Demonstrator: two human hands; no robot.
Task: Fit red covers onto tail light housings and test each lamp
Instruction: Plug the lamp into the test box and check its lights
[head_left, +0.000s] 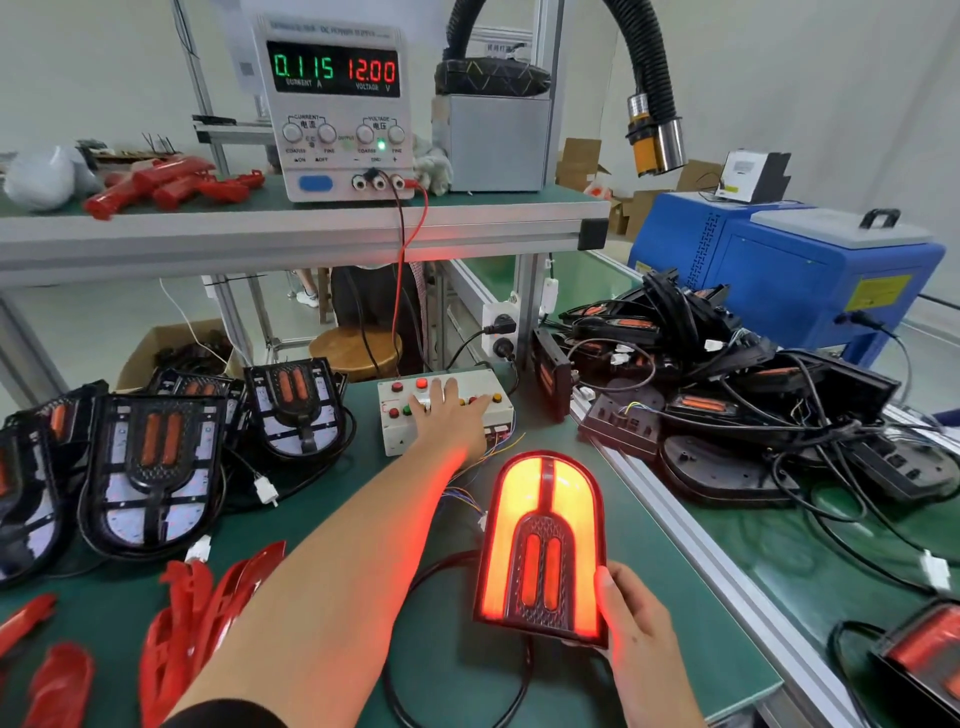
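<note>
One lamp (543, 545) lit up right now, so this is the test step. My right hand (631, 616) grips it by the lower right edge, thumb on the front near the corner, holding it tilted up off the mat (431, 660) so I can look straight at the face. It sits at the front of the bench, just right of my left forearm, with its cable looping away underneath. My left hand (447, 415) is stretched out flat on the button box (397, 434), fingers straight and resting over the row of buttons, gripping nothing. Can't tell exactly which button is pressed under the fingers.

How I'd do this bit well: keep the lamp steady and angled toward my eyes, and keep the thumb off the glowing zone so it doesn't hide a dead patch. The outer arch looks evenly orange-yellow and the two inner slots glow red, so I'd call that function good. The supply (335, 104) reads 12.00 volts with a small current draw, worth a glance for each button since a wrong reading flags a fault. Then work through the other buttons one at a time.

Plenty left, I reckon: uncovered housings (150, 467) on my left, loose covers (208, 597) in front of them, and a tangled pile (727, 384) on the right.
</note>
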